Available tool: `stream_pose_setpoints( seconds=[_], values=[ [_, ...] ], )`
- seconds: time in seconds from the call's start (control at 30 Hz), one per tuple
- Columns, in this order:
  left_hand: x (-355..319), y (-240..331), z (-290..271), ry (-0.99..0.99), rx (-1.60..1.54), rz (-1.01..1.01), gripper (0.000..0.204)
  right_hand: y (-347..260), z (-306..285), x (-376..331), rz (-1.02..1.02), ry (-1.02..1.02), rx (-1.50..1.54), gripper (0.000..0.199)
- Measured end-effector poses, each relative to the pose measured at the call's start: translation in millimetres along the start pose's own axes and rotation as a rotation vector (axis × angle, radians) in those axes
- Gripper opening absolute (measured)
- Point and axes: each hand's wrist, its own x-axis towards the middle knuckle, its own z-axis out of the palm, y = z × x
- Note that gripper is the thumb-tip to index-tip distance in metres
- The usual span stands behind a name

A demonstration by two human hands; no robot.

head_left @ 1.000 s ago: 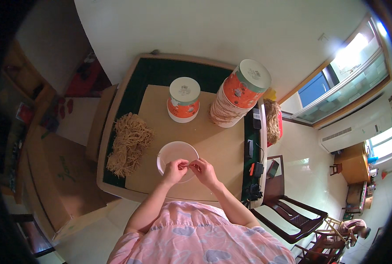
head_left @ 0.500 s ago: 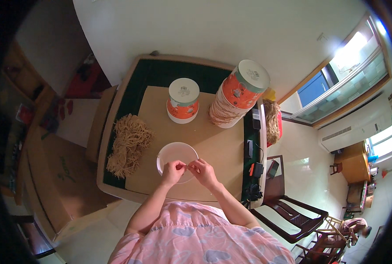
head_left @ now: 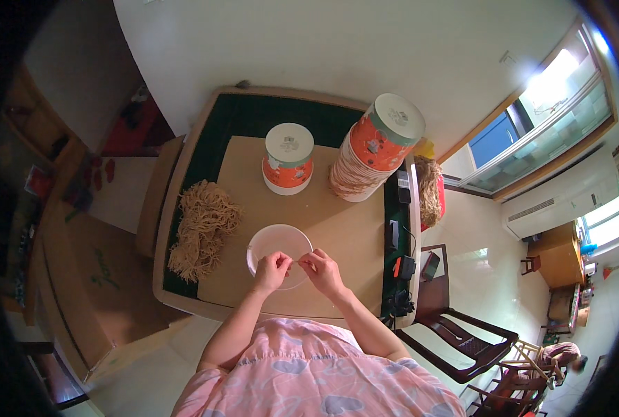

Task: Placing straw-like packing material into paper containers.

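Over the near part of a white paper tub point(head_left: 257, 243), its open mouth facing up, both my hands are held close together. My left hand point(head_left: 272, 272) is closed in a pinch. Facing it, my right hand point(head_left: 321, 272) pinches too, with a small gap between the fingertips. What looks like a thin tan cord spans that gap; most of it is hidden by the fingers. To the left lies a loose heap of tan cords point(head_left: 205, 229). Beyond the open tub, an orange, white and green paper tub point(head_left: 288, 161) stands upside down.
A tall leaning stack of upturned paper tubs point(head_left: 377, 149) rises at the back right of the cardboard sheet point(head_left: 351, 278). Chargers and cables point(head_left: 403, 267) line the table's right edge. A red container of tan cords point(head_left: 431, 194) and a dark wooden chair point(head_left: 462, 340) stand beyond it.
My hands have shifted very slightly and their fingertips sit a little farther apart. The tubs and the cord heap are in the same places.
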Motion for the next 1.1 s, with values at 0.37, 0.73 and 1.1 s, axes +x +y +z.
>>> stream_pose_setpoints(
  seconds=[0.37, 0.73, 1.1],
  values=[
    [-5, 3, 3, -0.007, -0.053, -0.025, 0.013, -12, 0, -1, -0.049, 0.11, 0.031, 0.006],
    [-12, 49, 3, -0.03, -0.11, -0.013, 0.011, -12, -12, 2, -0.19, 0.091, -0.017, 0.007],
    [-19, 64, -1, -0.052, 0.368, 0.188, 0.01, 0, -13, -10, -0.186, 0.158, -0.067, 0.009]
  ],
)
